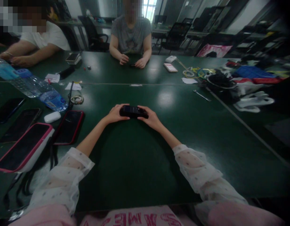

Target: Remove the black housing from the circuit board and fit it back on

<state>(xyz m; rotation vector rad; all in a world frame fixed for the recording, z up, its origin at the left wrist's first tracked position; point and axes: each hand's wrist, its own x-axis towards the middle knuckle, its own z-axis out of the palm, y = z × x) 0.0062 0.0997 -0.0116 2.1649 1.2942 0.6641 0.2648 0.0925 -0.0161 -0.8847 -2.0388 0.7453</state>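
Note:
A small black box-shaped device (133,111) with a dark screen-like face sits at the middle of the green table (135,163). Its left end is gripped by my left hand (115,113), thumb on the near side and fingers on the far side. My right hand (151,118) grips the other end in the same way. Faint marks show on the face, too small to read. Whether the device touches the tabletop I cannot tell.
At left lie several phones, one in a red case (69,128), a white earbud case (52,117) and water bottles (49,97). To the right are a wrench (201,95), cables (194,72) and white gloves (254,102). Two people sit across the table.

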